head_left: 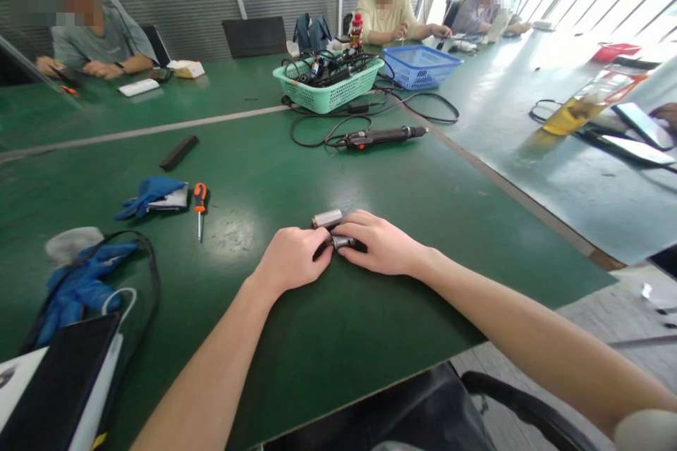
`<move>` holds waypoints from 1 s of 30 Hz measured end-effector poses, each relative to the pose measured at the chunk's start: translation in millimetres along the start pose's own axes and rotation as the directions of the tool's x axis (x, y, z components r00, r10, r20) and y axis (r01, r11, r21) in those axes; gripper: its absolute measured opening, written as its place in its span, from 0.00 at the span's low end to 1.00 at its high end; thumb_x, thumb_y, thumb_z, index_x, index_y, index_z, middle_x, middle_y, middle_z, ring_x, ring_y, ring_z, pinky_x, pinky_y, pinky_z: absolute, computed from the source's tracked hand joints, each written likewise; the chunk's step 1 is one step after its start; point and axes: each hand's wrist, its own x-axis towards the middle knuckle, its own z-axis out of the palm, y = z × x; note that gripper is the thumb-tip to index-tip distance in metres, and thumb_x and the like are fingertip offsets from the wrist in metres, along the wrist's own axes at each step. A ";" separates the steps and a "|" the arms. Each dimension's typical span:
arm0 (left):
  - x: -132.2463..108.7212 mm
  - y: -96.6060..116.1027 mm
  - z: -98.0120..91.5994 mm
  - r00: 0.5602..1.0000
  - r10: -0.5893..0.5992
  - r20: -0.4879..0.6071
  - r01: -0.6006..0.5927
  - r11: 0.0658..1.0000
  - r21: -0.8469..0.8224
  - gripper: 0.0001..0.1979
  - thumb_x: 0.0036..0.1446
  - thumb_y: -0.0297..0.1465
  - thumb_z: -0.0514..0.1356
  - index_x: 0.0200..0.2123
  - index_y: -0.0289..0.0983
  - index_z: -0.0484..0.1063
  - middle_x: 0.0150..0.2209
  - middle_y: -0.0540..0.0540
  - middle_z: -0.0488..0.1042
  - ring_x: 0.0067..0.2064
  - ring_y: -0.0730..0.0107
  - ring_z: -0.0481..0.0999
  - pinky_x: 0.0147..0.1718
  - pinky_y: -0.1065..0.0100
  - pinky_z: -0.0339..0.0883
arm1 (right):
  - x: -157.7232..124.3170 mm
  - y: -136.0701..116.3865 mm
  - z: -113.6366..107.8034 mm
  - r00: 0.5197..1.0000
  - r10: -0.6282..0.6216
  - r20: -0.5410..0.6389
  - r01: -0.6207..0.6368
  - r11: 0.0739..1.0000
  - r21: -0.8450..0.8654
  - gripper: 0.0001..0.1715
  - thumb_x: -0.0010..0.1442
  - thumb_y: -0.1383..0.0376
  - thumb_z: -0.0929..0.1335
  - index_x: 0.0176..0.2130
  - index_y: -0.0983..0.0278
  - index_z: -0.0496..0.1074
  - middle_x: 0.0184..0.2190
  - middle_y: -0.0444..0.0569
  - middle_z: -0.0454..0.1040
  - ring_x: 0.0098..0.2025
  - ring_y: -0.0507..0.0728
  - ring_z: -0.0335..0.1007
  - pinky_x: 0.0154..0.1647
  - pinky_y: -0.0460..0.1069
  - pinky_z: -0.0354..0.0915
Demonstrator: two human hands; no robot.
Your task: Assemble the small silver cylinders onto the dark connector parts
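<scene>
My left hand [297,257] and my right hand [376,243] meet over the green table, both closed on one small black-and-silver part [343,242]. Its dark ends sit under my fingers and a silvery middle shows between them; its exact kind cannot be made out. Just beyond my fingertips lies a short silver cylinder [326,218], close to my right hand. To the left, an orange-and-black screwdriver [199,208] rests with its shaft toward me. A blue and white work glove [156,196] is beside it.
A corded electric screwdriver [383,137] lies ahead, before a green basket [328,95] of cables and tools and a blue basket [423,70]. A dark bar [178,153], more gloves [79,289] and a phone [61,380] lie left. Several people sit across.
</scene>
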 end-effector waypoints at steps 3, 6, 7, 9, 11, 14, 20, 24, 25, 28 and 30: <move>0.5 0.8 0.4 1.000 0.014 -0.008 -0.014 1.000 0.004 0.10 0.64 0.36 0.54 0.36 0.40 0.73 0.31 0.47 0.79 0.30 0.64 0.76 0.29 0.65 0.60 | -0.3 0.7 0.5 1.000 -0.008 0.011 0.008 1.000 -0.004 0.15 0.66 0.63 0.67 0.52 0.62 0.72 0.48 0.54 0.76 0.51 0.62 0.70 0.53 0.58 0.69; 1.0 2.3 0.6 1.000 0.027 -0.012 -0.027 1.000 0.008 0.10 0.64 0.36 0.54 0.36 0.40 0.73 0.30 0.48 0.79 0.30 0.64 0.77 0.29 0.65 0.60 | -0.5 1.1 0.8 1.000 -0.017 0.025 0.017 1.000 -0.004 0.14 0.66 0.62 0.67 0.51 0.63 0.73 0.47 0.55 0.76 0.50 0.62 0.70 0.52 0.58 0.69; 1.1 2.7 0.6 1.000 0.029 -0.010 -0.029 1.000 0.011 0.10 0.64 0.35 0.54 0.35 0.39 0.73 0.30 0.47 0.79 0.30 0.64 0.77 0.29 0.65 0.60 | -0.5 1.2 0.9 0.999 -0.018 0.026 0.018 1.000 -0.003 0.14 0.66 0.62 0.67 0.50 0.63 0.73 0.46 0.55 0.76 0.50 0.62 0.70 0.52 0.58 0.69; 1.0 3.1 0.8 1.000 0.029 -0.008 -0.029 1.000 0.011 0.10 0.64 0.36 0.54 0.35 0.39 0.73 0.30 0.47 0.79 0.30 0.65 0.77 0.29 0.65 0.61 | -0.3 1.1 1.0 1.000 -0.016 0.024 0.016 1.000 -0.001 0.13 0.67 0.62 0.67 0.50 0.63 0.73 0.46 0.55 0.76 0.49 0.61 0.70 0.52 0.57 0.69; 0.7 3.2 0.9 1.000 0.024 -0.004 -0.024 1.000 0.009 0.10 0.64 0.36 0.54 0.36 0.39 0.73 0.30 0.47 0.79 0.30 0.65 0.77 0.29 0.66 0.61 | 0.1 0.7 0.8 1.000 -0.010 0.027 0.010 1.000 0.000 0.13 0.67 0.62 0.67 0.50 0.63 0.73 0.45 0.54 0.76 0.49 0.61 0.70 0.52 0.57 0.69; 0.4 3.5 0.3 1.000 0.016 0.004 -0.016 1.000 0.008 0.10 0.64 0.36 0.54 0.36 0.39 0.73 0.31 0.47 0.79 0.30 0.64 0.77 0.29 0.66 0.62 | 0.5 -0.4 0.5 0.999 0.000 0.033 0.000 1.000 -0.003 0.13 0.66 0.63 0.67 0.49 0.63 0.73 0.45 0.54 0.76 0.49 0.61 0.70 0.52 0.57 0.69; 0.9 5.1 -2.5 1.000 0.007 0.011 -0.006 1.000 -0.011 0.10 0.64 0.36 0.53 0.37 0.39 0.73 0.32 0.47 0.79 0.30 0.65 0.77 0.30 0.65 0.63 | 0.8 -1.4 0.7 1.000 0.005 0.018 -0.005 1.000 0.004 0.12 0.66 0.63 0.67 0.49 0.62 0.73 0.45 0.53 0.76 0.49 0.61 0.70 0.51 0.57 0.69; 1.2 5.0 -2.2 1.000 0.008 0.019 -0.008 1.000 -0.011 0.11 0.64 0.35 0.52 0.37 0.39 0.73 0.31 0.46 0.79 0.30 0.64 0.77 0.30 0.65 0.62 | 0.9 -0.5 1.7 1.000 0.012 0.028 -0.012 1.000 -0.003 0.12 0.66 0.63 0.67 0.49 0.63 0.73 0.45 0.53 0.76 0.49 0.61 0.70 0.52 0.57 0.68; 1.3 4.9 -2.1 1.000 0.009 0.020 -0.009 1.000 -0.011 0.11 0.64 0.35 0.52 0.37 0.39 0.73 0.31 0.47 0.79 0.30 0.64 0.77 0.30 0.65 0.62 | 0.7 -0.1 1.9 1.000 0.013 0.028 -0.013 1.000 -0.002 0.12 0.66 0.63 0.67 0.49 0.63 0.73 0.45 0.53 0.76 0.49 0.61 0.70 0.52 0.57 0.68; 1.3 4.9 -2.0 1.000 0.010 0.018 -0.009 1.000 -0.017 0.10 0.64 0.35 0.53 0.37 0.39 0.73 0.31 0.47 0.79 0.29 0.64 0.77 0.29 0.65 0.62 | 0.2 1.3 2.5 1.000 0.013 0.023 -0.013 1.000 0.001 0.12 0.66 0.63 0.67 0.49 0.62 0.73 0.45 0.53 0.76 0.49 0.61 0.70 0.53 0.57 0.68; 1.3 5.1 -2.2 1.000 0.008 0.014 -0.007 1.000 -0.022 0.10 0.64 0.35 0.53 0.37 0.39 0.73 0.31 0.47 0.79 0.29 0.64 0.77 0.29 0.65 0.62 | -0.1 1.6 2.3 1.000 0.013 0.026 -0.013 1.000 0.003 0.12 0.66 0.63 0.67 0.48 0.62 0.73 0.45 0.53 0.76 0.49 0.61 0.70 0.52 0.56 0.68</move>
